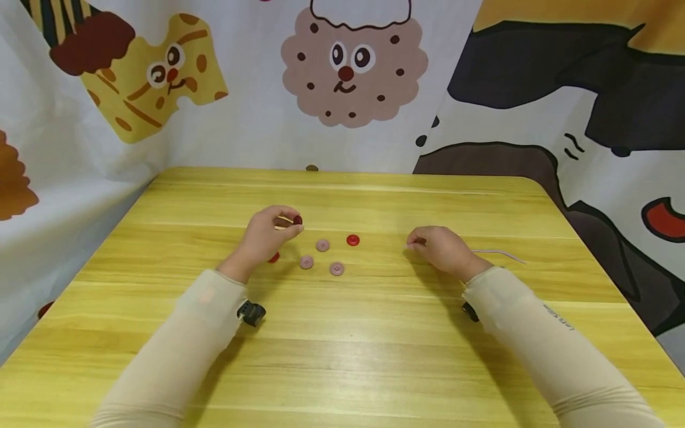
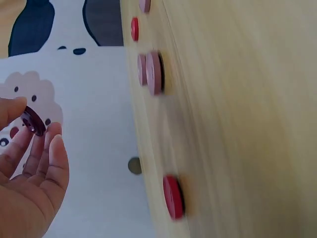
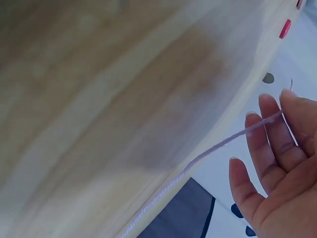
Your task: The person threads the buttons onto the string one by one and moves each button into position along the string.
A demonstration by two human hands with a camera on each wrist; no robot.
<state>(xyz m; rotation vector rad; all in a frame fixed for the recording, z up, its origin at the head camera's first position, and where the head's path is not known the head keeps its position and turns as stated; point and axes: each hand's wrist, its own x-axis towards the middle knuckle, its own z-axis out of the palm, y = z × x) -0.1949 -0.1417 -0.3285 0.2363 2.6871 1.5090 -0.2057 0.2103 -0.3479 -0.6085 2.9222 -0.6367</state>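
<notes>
My left hand (image 1: 267, 235) pinches a dark red button (image 1: 297, 220) between thumb and fingers above the table; in the left wrist view the button (image 2: 33, 120) is tilted. My right hand (image 1: 443, 249) pinches a thin pale purple cord (image 3: 213, 149) near one end, and a short thin tip rises past the thumb in the right wrist view. The cord's far part (image 1: 500, 252) trails right, behind the wrist. Between the hands lie a red button (image 1: 352, 240) and pink buttons (image 1: 323, 245). Another red button (image 1: 274, 258) is partly hidden by my left hand.
The wooden table (image 1: 342, 368) reaches back to a curtain (image 1: 246, 131) with cartoon prints. Two more pink buttons, one left (image 1: 306, 262) and one right (image 1: 336, 269), lie nearer the front. Both wrists carry small black cameras.
</notes>
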